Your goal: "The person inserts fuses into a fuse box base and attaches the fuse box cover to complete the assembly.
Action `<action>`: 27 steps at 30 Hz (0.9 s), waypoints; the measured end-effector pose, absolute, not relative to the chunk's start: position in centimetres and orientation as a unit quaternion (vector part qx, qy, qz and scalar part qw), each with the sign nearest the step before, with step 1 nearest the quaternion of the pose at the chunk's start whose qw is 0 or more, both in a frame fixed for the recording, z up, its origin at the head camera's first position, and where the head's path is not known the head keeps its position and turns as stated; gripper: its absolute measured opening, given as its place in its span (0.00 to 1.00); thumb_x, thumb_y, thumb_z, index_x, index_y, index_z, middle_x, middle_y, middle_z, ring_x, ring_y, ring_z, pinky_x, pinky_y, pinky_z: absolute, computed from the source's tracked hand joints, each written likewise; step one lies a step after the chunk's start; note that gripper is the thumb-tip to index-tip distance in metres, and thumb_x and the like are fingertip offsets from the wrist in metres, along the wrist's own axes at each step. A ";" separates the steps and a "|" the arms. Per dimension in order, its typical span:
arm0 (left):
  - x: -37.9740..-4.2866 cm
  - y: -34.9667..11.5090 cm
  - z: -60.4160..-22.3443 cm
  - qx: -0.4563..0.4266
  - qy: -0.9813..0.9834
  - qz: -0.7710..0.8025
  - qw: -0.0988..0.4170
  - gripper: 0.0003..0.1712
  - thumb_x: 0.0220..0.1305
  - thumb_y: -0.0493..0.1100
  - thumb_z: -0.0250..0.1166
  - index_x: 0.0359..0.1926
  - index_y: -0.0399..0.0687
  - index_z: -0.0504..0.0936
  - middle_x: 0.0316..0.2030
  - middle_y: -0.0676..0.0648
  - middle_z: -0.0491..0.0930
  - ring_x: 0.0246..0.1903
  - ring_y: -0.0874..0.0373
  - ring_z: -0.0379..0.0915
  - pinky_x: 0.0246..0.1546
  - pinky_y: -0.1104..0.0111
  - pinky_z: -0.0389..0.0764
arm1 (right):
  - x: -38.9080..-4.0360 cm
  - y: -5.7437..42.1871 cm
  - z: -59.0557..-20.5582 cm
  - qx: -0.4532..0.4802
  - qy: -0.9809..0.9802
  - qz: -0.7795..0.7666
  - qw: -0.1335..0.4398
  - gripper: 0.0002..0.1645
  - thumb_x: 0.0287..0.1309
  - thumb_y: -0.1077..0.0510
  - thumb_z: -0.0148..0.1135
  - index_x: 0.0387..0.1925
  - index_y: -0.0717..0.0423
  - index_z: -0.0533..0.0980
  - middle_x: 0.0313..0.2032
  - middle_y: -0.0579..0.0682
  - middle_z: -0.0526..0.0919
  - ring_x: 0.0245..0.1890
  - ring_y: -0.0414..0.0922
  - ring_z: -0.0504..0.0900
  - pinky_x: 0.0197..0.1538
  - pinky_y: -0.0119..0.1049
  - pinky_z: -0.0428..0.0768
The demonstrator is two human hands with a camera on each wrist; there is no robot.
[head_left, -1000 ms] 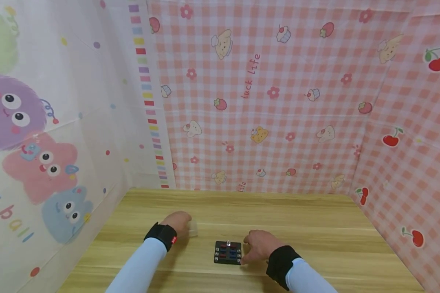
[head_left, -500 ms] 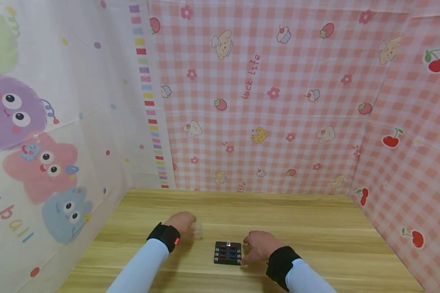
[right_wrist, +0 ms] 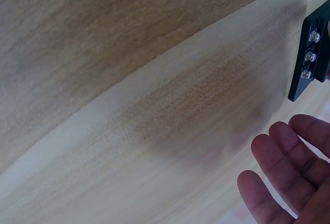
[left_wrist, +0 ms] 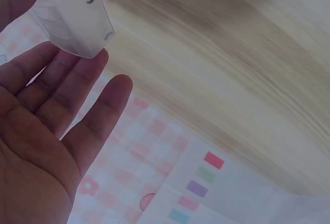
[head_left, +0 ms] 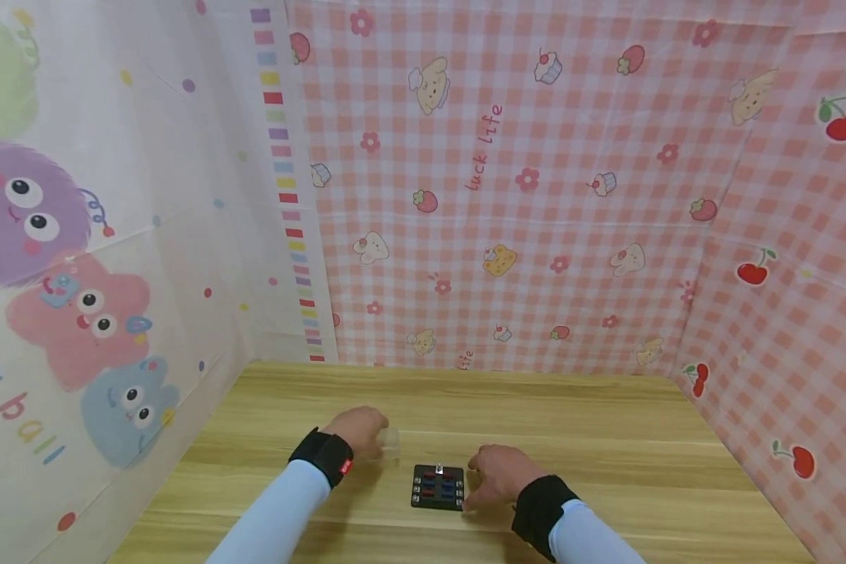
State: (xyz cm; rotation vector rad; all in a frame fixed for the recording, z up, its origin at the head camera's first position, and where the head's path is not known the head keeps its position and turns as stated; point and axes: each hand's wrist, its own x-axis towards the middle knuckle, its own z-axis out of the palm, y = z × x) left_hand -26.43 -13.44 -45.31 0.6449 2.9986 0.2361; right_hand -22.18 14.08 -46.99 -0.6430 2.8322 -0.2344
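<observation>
My left hand (head_left: 357, 432) pinches a small clear plastic cover (left_wrist: 77, 20) between thumb and fingers, up off the table and left of the fuse block. Dark marks show on the cover. The black fuse block (head_left: 439, 487) lies flat on the table, with red and blue blade fuses in rows and metal screw terminals along both sides. Beside its right edge is my right hand (head_left: 500, 472), the thumb touching the lower right corner. In the right wrist view the fingers (right_wrist: 281, 167) are relaxed and apart from the block, which is cut off by the frame.
A wood-grain table (head_left: 571, 423) spreads around both hands. Behind it hangs a pink checked cloth (head_left: 578, 219), which also covers the right side. A white cloth with cartoon figures (head_left: 204, 235) closes off the left.
My left hand has moved a little to the right, bringing the clear cover nearer the fuse block. The right hand and the block have stayed in place.
</observation>
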 end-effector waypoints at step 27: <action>-25.0 -10.0 -42.8 0.269 0.959 0.062 0.060 0.28 0.49 0.46 0.78 0.52 0.42 0.84 0.46 0.47 0.84 0.47 0.54 0.79 0.52 0.59 0.76 | -22.3 14.0 -47.1 -0.215 0.967 -0.078 0.115 0.37 0.42 0.36 0.77 0.49 0.55 0.83 0.45 0.50 0.83 0.45 0.49 0.80 0.55 0.49 0.76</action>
